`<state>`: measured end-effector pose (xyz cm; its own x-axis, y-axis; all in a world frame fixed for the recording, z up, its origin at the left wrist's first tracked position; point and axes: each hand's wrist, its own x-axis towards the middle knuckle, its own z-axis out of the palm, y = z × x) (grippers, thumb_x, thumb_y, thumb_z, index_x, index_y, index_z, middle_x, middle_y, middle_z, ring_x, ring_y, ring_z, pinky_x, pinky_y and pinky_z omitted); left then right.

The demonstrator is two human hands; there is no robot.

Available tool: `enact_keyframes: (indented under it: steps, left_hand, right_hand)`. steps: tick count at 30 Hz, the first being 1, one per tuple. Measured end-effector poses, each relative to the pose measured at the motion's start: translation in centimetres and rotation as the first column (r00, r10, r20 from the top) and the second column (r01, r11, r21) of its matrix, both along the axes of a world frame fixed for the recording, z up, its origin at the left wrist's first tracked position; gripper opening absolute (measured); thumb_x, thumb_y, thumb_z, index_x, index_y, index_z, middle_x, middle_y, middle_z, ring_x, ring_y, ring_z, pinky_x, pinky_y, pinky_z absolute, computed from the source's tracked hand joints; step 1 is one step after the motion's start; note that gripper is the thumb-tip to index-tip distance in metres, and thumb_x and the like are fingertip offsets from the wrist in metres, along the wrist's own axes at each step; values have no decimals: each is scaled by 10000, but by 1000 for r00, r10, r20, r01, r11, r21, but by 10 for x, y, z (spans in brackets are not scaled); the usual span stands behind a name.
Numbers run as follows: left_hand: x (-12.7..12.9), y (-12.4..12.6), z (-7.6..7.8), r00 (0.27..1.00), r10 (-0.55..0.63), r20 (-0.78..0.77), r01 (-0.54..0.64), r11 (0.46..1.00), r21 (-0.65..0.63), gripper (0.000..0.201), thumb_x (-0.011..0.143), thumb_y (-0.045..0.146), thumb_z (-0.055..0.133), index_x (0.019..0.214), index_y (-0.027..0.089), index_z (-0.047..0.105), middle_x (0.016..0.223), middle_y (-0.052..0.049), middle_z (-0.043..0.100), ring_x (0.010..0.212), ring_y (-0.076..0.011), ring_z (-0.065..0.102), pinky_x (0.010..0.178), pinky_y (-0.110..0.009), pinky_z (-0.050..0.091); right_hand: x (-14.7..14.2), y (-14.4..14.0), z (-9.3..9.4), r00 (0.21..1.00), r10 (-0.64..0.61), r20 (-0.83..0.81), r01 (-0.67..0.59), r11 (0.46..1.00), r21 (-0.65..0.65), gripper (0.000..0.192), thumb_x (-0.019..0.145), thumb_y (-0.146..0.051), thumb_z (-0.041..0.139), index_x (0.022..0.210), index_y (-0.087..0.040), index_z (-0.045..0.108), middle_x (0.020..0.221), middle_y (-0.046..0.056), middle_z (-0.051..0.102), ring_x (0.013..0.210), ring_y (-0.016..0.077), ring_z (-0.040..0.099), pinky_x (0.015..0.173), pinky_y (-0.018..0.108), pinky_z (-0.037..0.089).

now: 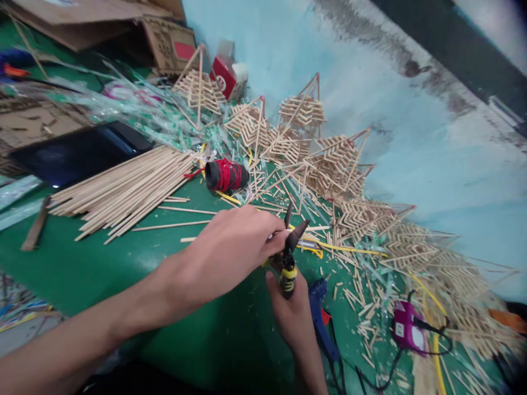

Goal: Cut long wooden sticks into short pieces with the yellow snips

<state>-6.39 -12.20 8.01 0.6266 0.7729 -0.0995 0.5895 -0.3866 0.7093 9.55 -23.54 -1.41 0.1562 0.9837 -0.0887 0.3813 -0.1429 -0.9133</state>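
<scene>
My right hand [290, 315] comes up from the bottom edge and grips a pair of small cutters [289, 258] by their black and yellow handles, jaws pointing up and apart. My left hand [230, 249] reaches in from the lower left with its fingers pinched together right beside the jaws, on what looks like a short pale stick piece [272, 237], mostly hidden by the fingers. Both hands hover over the green table [102, 263], among scattered stick offcuts.
A bundle of long wooden sticks [123, 186] lies at left. Behind the hands sits a black spool with red thread [226, 175]. Several stick-built pyramids [302, 109] pile along the blue wall. A blue glue gun [321, 312] and a purple device [405, 323] lie at right, a dark tablet [78, 153] at far left.
</scene>
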Motion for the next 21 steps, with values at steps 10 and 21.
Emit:
enact_keyframes:
  steps: [10,21]
  left_hand:
    - [1,2,10,998,-4,-66,0,998,-59,399,1034,294,507,659,173,450,568,51,370,544,-109,234,544,-293,188]
    - [-1,5,12,990,-17,-138,4,995,-98,366,1038,287,503,690,173,498,598,47,431,554,-103,254,564,-298,193]
  right_hand:
    - [-3,-3,-7,998,-12,63,12,1000,-2,462,982,-328,552,1417,-176,581,1360,124,682,1253,239,652,1086,371,496]
    - [-4,0,-4,998,-28,50,30,999,-28,485,950,-310,569,1401,-130,577,1372,149,669,1274,256,635,1108,396,469]
